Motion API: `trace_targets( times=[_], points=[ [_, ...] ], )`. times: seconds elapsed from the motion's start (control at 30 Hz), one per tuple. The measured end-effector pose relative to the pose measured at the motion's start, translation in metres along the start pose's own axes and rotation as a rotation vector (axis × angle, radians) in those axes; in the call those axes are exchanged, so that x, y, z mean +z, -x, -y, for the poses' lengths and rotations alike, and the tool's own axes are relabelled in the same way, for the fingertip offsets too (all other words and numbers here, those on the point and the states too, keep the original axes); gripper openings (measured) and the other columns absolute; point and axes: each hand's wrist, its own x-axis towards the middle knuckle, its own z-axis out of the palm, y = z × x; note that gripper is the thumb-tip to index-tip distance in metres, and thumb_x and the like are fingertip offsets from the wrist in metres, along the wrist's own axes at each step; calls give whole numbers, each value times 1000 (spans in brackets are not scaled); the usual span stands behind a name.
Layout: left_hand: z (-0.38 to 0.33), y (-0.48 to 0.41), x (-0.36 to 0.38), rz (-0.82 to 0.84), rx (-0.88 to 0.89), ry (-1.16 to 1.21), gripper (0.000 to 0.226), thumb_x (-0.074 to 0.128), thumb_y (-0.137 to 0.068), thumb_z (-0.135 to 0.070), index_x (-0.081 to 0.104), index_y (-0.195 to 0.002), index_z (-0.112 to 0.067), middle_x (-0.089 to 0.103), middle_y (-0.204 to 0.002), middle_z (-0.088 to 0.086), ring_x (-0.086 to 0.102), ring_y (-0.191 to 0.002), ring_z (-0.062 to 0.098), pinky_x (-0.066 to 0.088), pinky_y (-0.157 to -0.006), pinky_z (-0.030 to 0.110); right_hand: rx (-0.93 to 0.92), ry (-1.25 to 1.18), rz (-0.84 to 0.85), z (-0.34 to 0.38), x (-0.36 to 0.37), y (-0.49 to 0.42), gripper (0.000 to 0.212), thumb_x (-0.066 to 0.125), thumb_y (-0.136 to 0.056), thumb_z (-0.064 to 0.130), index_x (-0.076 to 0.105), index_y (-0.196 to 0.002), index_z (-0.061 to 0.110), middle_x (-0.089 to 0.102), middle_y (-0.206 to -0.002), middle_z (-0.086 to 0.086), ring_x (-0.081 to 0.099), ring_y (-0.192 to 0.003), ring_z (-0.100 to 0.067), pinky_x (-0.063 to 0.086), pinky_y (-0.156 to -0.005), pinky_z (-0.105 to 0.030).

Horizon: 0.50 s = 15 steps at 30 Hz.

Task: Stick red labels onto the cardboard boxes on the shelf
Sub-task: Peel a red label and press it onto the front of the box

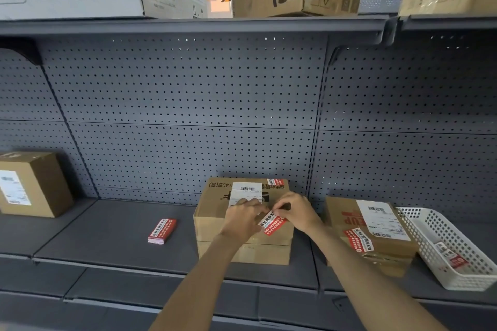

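A cardboard box (215, 204) with a white shipping label stands in the middle of the grey shelf (113, 231). Over its top front edge my left hand (243, 219) and my right hand (295, 212) both pinch a red label (273, 223) that lies tilted on the box. A second red label (275, 182) sits at the box's far right corner. A stack of red labels (162, 231) lies on the shelf to the left. The box to the right (338, 212) carries a red label (357, 239) and a white one.
A white perforated basket (430, 231) with label scraps stands at the far right. Another cardboard box (40, 183) is at the far left. Larger boxes fill the upper shelf (188, 25). A pegboard back panel (188, 105) closes the rear.
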Motion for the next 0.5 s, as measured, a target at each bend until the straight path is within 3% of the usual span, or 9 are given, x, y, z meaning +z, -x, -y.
trace_targets(
  times=[0.13,0.27,0.5],
  points=[
    [2,-1,2,-1,1,2,48,75,-83,-35,59,-128,-38,60,-125,-16,52,-117,13,46,-84,25,32,-71,21,-3,0,-2,8,75,-86,16,78,-94,19,60,-104,6,62,-99,-10,51,-90,-25],
    [3,-2,3,-7,10,5,50,77,-82,-36,60,-129,-39,62,-124,-15,53,-116,13,48,-85,27,28,-92,15,-9,-2,-2,18,76,-86,14,77,-104,15,57,-107,7,60,-101,-9,51,-75,-12],
    [3,-2,4,-26,15,7,49,77,-82,-37,61,-128,-40,62,-124,-16,54,-116,12,50,-85,27,19,-80,10,-7,-3,-3,8,76,-86,14,79,-94,16,59,-103,8,58,-94,-3,47,-69,-7]
  ],
)
